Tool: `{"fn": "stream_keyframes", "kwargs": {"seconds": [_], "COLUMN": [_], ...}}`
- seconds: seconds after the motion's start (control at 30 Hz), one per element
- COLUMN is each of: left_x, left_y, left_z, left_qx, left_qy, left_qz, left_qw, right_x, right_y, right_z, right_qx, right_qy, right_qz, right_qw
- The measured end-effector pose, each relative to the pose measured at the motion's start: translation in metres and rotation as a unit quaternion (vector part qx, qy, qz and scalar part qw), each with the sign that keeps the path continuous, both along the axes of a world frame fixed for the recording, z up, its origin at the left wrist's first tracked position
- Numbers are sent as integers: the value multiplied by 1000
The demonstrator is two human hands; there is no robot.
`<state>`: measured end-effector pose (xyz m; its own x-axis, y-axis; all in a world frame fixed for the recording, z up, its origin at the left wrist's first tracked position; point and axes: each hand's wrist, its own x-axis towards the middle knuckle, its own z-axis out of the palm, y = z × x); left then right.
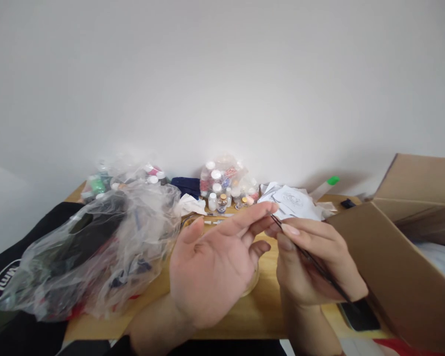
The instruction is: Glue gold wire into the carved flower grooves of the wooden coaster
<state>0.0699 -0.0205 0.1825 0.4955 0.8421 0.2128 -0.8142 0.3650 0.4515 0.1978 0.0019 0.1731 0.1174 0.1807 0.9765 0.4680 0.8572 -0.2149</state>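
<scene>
My left hand (217,272) is raised over the table with its palm up and its fingers stretched out. A slim dark pair of tweezers (328,278) is pinched between the thumb and fingers of my right hand (315,247). The tips of the tweezers reach the left index fingertip; anything tiny between them is too small to make out. Partly hidden behind my left hand, the rim of a round clear dish (253,287) shows on the wooden table (267,309).
A large clear plastic bag (107,237) covers the left side. Behind stand several small bottles (221,202), a crumpled tissue (190,205), loose papers (289,198) and a green-capped tube (326,187). An open cardboard box (378,262) is at right, beside a phone (360,315).
</scene>
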Motion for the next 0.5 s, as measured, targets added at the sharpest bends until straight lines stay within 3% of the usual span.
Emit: {"fn": "stream_keyframes", "kwargs": {"seconds": [0.23, 0.5], "left_x": [0, 8], "left_y": [0, 4], "left_z": [0, -7], "left_qx": [-6, -87], "left_qy": [21, 64], "left_qz": [8, 98], "left_qw": [1000, 989], "right_x": [5, 2], "right_y": [-1, 3], "right_z": [-1, -1], "right_qx": [-18, -33], "right_qy": [3, 37], "right_qz": [-30, 5], "right_qw": [999, 999]}}
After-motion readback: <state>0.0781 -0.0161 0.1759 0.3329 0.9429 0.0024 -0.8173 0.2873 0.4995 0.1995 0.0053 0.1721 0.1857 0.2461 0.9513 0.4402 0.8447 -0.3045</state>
